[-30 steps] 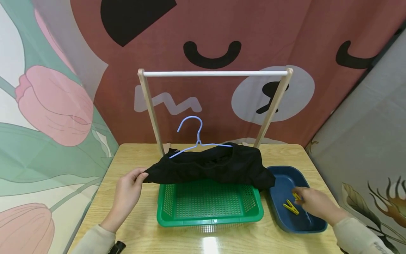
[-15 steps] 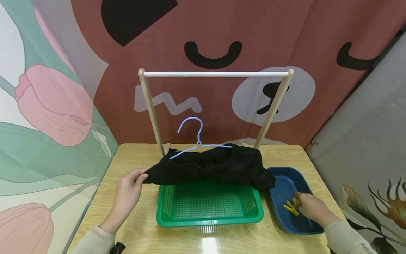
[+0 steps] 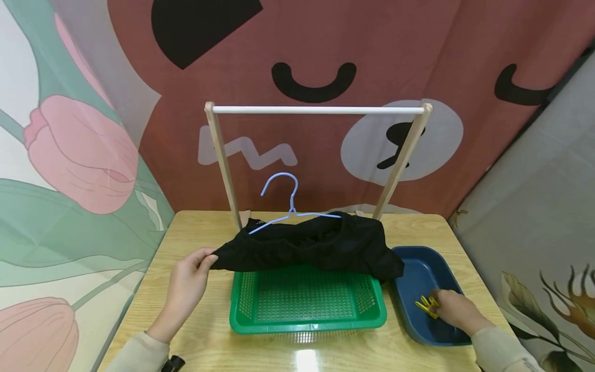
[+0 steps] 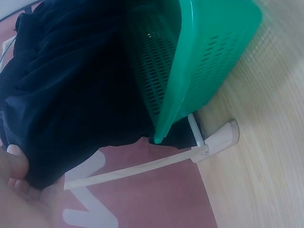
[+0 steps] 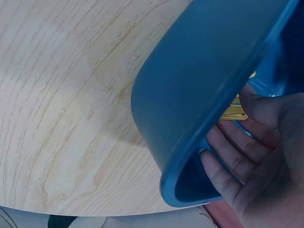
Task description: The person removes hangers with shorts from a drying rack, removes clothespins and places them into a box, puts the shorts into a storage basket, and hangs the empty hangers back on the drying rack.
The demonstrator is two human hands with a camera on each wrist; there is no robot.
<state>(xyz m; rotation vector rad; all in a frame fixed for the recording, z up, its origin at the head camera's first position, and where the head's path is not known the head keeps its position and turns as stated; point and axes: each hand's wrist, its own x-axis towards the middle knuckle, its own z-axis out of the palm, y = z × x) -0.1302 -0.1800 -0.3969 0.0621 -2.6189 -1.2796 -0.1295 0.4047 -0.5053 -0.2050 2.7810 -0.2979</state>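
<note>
My left hand (image 3: 189, 276) pinches the left end of a black garment (image 3: 302, 250) between thumb and fingers. A light blue hanger (image 3: 292, 199) lies in the garment's neck opening, its hook standing up. The cloth stretches over the back of a green basket (image 3: 307, 326). At the right, my right hand (image 3: 457, 310) reaches into a blue tub (image 3: 416, 256). Its thumb and fingers pinch a yellow clothespin (image 5: 233, 113), partly hidden by the tub's wall in the right wrist view. Another yellow clothespin (image 3: 424, 305) lies right beside the fingertips in the tub.
Behind the garment stands a rack with a white bar (image 3: 316, 110) and wooden posts (image 3: 402, 160). Everything sits on a wooden table (image 3: 209, 341), with a printed curtain (image 3: 316, 51) close behind it. A small black object (image 3: 173, 363) is near my left sleeve.
My right hand has shifted a little left and down inside the tub, bringing its clothespin up to the other one. The left hand and the garment stay as they were.
</note>
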